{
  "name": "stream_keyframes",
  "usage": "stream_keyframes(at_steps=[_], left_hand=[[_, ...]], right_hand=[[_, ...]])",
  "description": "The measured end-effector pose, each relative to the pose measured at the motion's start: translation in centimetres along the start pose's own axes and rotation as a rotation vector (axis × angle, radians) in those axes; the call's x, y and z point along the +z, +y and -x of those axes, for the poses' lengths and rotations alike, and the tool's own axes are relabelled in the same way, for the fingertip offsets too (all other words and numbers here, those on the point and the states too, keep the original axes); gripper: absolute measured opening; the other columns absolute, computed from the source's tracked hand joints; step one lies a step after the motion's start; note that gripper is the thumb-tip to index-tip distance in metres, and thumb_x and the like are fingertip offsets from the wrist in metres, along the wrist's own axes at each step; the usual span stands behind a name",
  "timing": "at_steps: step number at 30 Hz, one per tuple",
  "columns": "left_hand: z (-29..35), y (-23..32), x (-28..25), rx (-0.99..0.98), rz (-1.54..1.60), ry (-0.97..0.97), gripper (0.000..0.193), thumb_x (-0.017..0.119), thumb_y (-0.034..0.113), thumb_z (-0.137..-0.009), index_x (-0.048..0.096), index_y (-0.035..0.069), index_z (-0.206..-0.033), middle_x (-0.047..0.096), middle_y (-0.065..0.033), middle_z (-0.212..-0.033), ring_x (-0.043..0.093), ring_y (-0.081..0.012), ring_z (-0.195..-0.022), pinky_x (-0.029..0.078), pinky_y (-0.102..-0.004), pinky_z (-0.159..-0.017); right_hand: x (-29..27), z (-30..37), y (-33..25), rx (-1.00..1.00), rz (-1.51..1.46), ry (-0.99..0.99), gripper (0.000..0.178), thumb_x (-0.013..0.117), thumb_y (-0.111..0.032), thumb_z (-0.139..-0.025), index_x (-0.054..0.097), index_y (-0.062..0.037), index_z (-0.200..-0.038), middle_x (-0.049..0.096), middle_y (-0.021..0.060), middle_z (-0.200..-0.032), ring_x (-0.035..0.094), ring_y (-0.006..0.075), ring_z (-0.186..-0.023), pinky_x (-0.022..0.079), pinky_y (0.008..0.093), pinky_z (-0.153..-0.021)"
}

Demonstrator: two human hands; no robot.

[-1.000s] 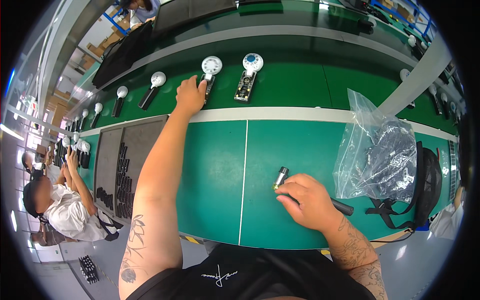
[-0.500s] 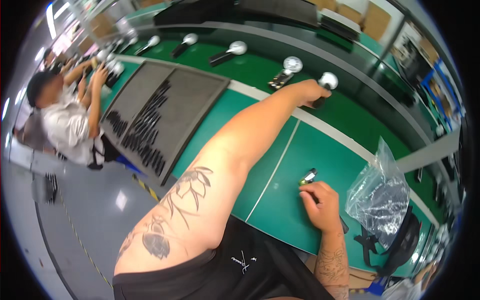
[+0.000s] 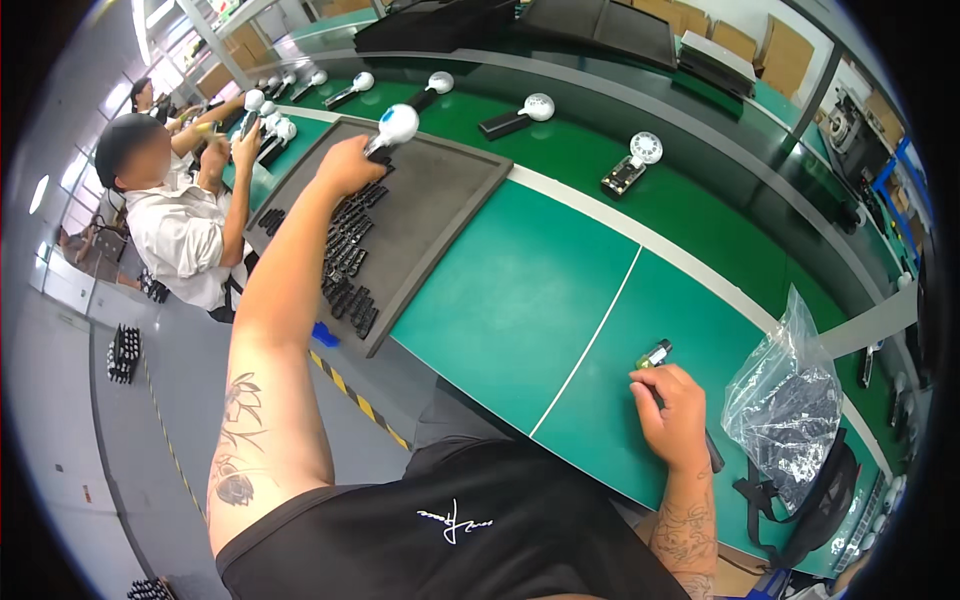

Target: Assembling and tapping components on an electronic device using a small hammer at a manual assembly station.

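Observation:
Stretched out to the far left, my left hand (image 3: 350, 166) is closed around the dark handle of a handheld fan. The fan's round white head (image 3: 399, 123), with a blue spot, sticks up past my fingers. Below that hand lies a grey tray (image 3: 455, 200) with rows of small black parts (image 3: 350, 245). My right hand (image 3: 672, 412) is closed on a dark tool just above the green table. A yellow-green and silver end (image 3: 655, 354) shows beyond its fingers and a dark end (image 3: 714, 452) behind the palm; the middle is hidden.
A green belt beyond the table (image 3: 500, 290) carries several more fans, one with its handle's circuit board exposed (image 3: 625, 176). A clear plastic bag (image 3: 785, 400) of dark parts and a black strapped pouch (image 3: 815, 485) lie at right. A co-worker (image 3: 180, 220) works at left.
My left hand has swung from the belt leftwards to over the tray, carrying the fan. My right hand keeps its place and its grip. The view has shifted slightly.

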State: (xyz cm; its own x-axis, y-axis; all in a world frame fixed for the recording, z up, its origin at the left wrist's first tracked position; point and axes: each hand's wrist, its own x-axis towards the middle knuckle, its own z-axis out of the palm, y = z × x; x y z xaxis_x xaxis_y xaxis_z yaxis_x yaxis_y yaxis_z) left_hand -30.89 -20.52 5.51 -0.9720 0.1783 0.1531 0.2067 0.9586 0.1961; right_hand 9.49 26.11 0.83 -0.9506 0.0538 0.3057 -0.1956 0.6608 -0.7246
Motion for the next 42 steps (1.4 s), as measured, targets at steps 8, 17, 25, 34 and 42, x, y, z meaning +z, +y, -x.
stream_keyframes(at_steps=[8, 17, 25, 34, 42], left_hand=[[1.8, -1.2, 3.5, -0.006, -0.178, -0.087, 0.032, 0.073, 0.018, -0.08, 0.068, 0.006, -0.109, 0.076, -0.0171, -0.103, 0.07, -0.041, -0.097, 0.056, -0.0466, -0.086], [4.2, 3.1, 3.2, 0.063, -0.205, -0.028, 0.033, 0.069, 0.012, -0.08, 0.064, 0.01, -0.113, 0.074, -0.0163, -0.097, 0.069, -0.0418, -0.093, 0.054, -0.05, -0.08], [18.1, 23.5, -2.1, 1.38, 0.226, -0.097, 0.02, 0.074, 0.016, -0.08, 0.069, 0.016, -0.099, 0.068, -0.001, -0.088, 0.066, -0.0244, -0.08, 0.054, -0.0365, -0.073], [21.5, 28.1, -2.9, 1.664, 0.339, 0.027, 0.022, 0.073, 0.018, -0.082, 0.065, 0.012, -0.101, 0.063, -0.0007, -0.09, 0.062, -0.0214, -0.08, 0.052, -0.0349, -0.073], [22.7, 26.5, -2.0, 1.048, 0.94, -0.193, 0.041, 0.074, 0.012, -0.086, 0.065, 0.006, -0.125, 0.068, -0.0047, -0.102, 0.065, -0.0225, -0.102, 0.055, -0.0361, -0.095]], right_hand=[[0.7, -0.4, 0.4, -0.032, 0.057, 0.037, 0.014, 0.073, -0.003, -0.086, 0.075, -0.0032, -0.099, 0.072, 0.0081, -0.09, 0.062, 0.023, -0.073, 0.05, 0.0324, -0.068], [0.4, -0.6, -0.1, -0.02, 0.086, 0.017, 0.015, 0.073, -0.002, -0.087, 0.076, -0.0035, -0.101, 0.073, 0.0084, -0.09, 0.065, 0.0239, -0.077, 0.053, 0.0337, -0.072], [2.9, -0.1, -4.5, 0.444, -0.843, -0.188, 0.028, 0.061, -0.007, -0.104, 0.068, 0.0014, -0.13, 0.073, 0.0104, -0.099, 0.068, 0.0187, -0.081, 0.057, 0.0302, -0.074], [4.1, 1.9, -4.0, 0.566, -1.536, -0.418, 0.045, 0.061, -0.011, -0.108, 0.049, 0.0013, -0.149, 0.069, 0.0135, -0.107, 0.068, 0.0154, -0.083, 0.056, 0.0235, -0.073], [4.7, 3.5, -2.2, 0.348, -1.665, -0.274, 0.044, 0.066, -0.01, -0.105, 0.047, -0.0073, -0.145, 0.067, 0.0149, -0.112, 0.069, 0.0203, -0.086, 0.057, 0.0257, -0.073]])
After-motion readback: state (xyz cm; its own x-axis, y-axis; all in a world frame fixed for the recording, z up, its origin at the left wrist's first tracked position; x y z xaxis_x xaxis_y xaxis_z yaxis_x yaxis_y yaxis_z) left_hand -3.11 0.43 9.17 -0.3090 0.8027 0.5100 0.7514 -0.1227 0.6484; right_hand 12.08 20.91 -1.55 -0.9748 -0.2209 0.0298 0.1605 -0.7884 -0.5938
